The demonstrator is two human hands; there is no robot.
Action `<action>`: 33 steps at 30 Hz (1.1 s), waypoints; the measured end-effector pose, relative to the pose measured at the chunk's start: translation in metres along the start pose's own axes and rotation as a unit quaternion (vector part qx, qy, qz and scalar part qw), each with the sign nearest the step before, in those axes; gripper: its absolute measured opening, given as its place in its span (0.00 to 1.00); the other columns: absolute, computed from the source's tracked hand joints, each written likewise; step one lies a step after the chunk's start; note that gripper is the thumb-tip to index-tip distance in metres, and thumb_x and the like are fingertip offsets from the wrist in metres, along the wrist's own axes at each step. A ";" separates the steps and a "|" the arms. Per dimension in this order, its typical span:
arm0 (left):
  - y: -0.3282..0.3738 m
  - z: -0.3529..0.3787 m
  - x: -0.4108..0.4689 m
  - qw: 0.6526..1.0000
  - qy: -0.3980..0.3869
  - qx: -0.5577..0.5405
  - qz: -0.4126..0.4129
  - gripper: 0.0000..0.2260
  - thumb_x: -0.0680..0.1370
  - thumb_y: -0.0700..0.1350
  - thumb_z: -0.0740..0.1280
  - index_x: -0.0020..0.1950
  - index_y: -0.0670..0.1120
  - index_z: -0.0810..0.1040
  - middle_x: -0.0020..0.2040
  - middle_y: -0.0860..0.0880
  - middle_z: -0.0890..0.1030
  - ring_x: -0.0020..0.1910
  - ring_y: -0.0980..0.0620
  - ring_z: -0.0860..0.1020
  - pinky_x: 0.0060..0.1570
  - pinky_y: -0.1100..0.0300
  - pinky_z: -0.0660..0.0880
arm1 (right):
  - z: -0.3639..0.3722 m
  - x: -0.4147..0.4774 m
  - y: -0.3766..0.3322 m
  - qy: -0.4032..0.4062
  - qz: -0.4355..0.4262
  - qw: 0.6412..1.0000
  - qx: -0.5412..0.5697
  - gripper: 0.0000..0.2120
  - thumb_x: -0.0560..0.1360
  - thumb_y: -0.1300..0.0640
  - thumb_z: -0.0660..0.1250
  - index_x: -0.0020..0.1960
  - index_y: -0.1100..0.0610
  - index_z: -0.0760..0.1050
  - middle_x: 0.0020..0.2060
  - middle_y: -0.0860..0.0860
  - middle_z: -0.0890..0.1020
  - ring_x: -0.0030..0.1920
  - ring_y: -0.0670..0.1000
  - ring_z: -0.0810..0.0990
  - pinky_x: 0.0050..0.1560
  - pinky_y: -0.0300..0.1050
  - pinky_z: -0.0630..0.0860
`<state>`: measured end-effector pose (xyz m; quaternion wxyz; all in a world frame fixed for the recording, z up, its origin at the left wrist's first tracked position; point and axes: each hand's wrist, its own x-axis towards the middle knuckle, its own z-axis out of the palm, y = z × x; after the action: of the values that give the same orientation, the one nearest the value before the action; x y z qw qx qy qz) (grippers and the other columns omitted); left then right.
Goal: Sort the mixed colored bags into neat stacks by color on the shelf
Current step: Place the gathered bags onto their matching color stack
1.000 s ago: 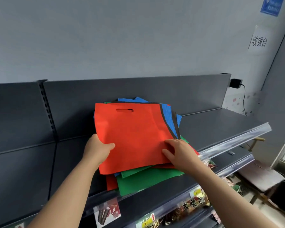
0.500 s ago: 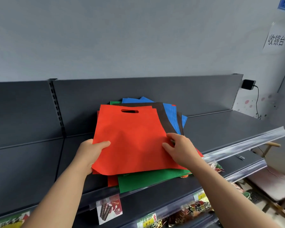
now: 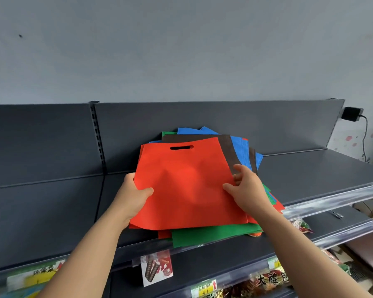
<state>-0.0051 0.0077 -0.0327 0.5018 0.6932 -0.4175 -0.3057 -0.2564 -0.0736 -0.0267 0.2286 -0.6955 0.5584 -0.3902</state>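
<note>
Both hands grasp the top red bag [image 3: 187,186] by its sides, left hand [image 3: 132,195] and right hand [image 3: 249,188], over the mixed pile on the dark shelf [image 3: 323,168].

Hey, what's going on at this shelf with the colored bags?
A person at the dark shelf holds the topmost red bag. The left hand grips its left edge, the right hand pinches its right edge. A brown bag, blue bags and a green bag lie fanned underneath, not yet sorted.
</note>
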 end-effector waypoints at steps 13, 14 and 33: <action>-0.031 -0.135 -0.017 0.995 0.078 0.046 0.037 0.20 0.75 0.42 0.69 0.66 0.52 0.71 0.53 0.53 0.80 0.49 0.52 0.80 0.49 0.53 0.77 | 0.093 -0.028 -0.091 -0.026 -0.071 0.997 -0.020 0.15 0.73 0.61 0.68 0.59 0.55 0.74 0.48 0.49 0.81 0.51 0.51 0.78 0.50 0.42 0.71; -0.036 -0.152 -0.020 0.995 0.083 0.050 0.034 0.20 0.76 0.43 0.69 0.65 0.52 0.71 0.54 0.53 0.80 0.49 0.52 0.80 0.49 0.53 0.77 | 0.106 -0.033 -0.102 -0.028 -0.073 0.997 -0.011 0.15 0.73 0.61 0.68 0.59 0.55 0.74 0.47 0.49 0.81 0.50 0.50 0.78 0.49 0.42 0.71; -0.152 -0.464 -0.050 0.969 0.181 0.160 -0.060 0.17 0.75 0.44 0.69 0.62 0.47 0.74 0.53 0.49 0.81 0.46 0.50 0.81 0.48 0.52 0.78 | 0.363 -0.147 -0.301 -0.133 -0.091 0.986 0.045 0.14 0.73 0.62 0.66 0.59 0.56 0.72 0.44 0.46 0.77 0.46 0.49 0.74 0.47 0.41 0.67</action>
<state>0.4044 0.2795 -0.0336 0.4329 0.8318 -0.3207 -0.1336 0.2027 0.1060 -0.0572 0.2952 -0.7780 0.4397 -0.3381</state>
